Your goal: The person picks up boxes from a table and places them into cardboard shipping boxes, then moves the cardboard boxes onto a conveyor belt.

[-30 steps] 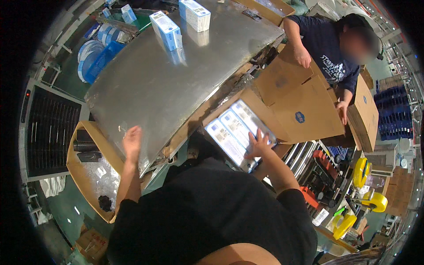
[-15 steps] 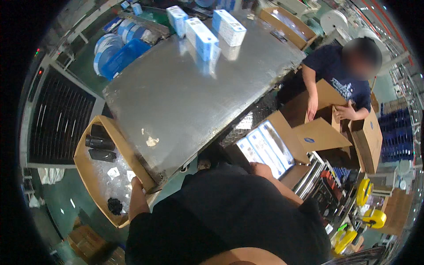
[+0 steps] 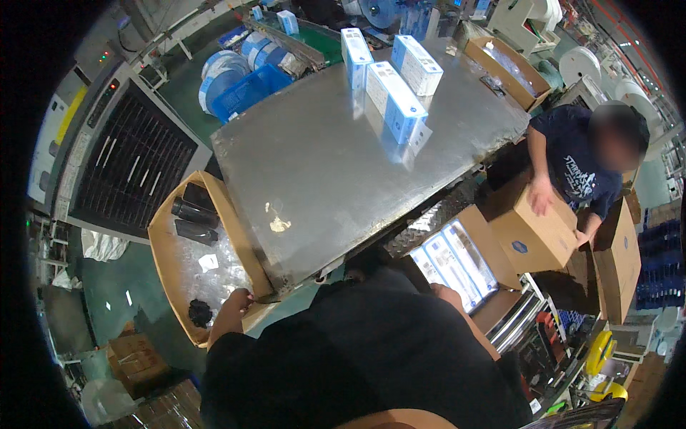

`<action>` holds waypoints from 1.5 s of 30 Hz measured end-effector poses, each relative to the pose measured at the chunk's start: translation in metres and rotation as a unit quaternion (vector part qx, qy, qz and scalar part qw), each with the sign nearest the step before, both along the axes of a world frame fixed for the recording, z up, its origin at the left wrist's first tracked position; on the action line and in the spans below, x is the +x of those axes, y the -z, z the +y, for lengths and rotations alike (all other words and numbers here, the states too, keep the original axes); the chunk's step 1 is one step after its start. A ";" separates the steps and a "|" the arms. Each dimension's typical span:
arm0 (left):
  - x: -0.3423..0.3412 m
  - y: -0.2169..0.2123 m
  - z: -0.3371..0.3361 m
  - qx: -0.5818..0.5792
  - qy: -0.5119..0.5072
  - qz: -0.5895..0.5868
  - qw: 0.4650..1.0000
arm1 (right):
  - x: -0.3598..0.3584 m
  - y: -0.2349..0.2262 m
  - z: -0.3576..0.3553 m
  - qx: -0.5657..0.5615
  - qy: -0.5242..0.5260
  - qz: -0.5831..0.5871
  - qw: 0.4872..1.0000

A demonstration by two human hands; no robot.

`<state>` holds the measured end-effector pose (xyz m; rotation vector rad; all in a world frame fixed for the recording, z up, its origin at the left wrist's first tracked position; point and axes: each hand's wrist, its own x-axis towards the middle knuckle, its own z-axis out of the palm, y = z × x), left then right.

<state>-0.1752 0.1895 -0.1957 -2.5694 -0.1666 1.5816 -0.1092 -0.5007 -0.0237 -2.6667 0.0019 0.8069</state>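
Note:
My left hand (image 3: 240, 300) is at the right wall of a cardboard box (image 3: 166, 275) at the left, its fingers curled; what they hold, if anything, I cannot make out. Clear plastic scraps (image 3: 218, 270), black rolls (image 3: 196, 213) and a crumpled black piece (image 3: 200, 312) lie in that box. My right hand (image 3: 446, 293) is at the near left side of an open carton (image 3: 498, 252), its fingers hidden. Flat blue-and-white boxes (image 3: 454, 263) fill this carton, under what looks like shiny film.
Three blue-and-white boxes (image 3: 395, 101) stand on the metal table (image 3: 307, 164). At the right a co-worker (image 3: 575, 168) has both hands on a brown carton (image 3: 532, 232). A blue bin (image 3: 250, 91) sits beyond the table's left edge. Rollers (image 3: 516, 314) run beneath the open carton.
The view has swung, so the scene sits farther right. My left hand has come slightly inward at the box wall. The co-worker's carton flaps, open before, are now folded down.

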 end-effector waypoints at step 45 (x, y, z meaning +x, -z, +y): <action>0.125 -0.244 -0.519 -0.654 -0.280 -0.193 0.676 | -0.001 -0.046 -0.010 0.644 0.366 -0.054 0.670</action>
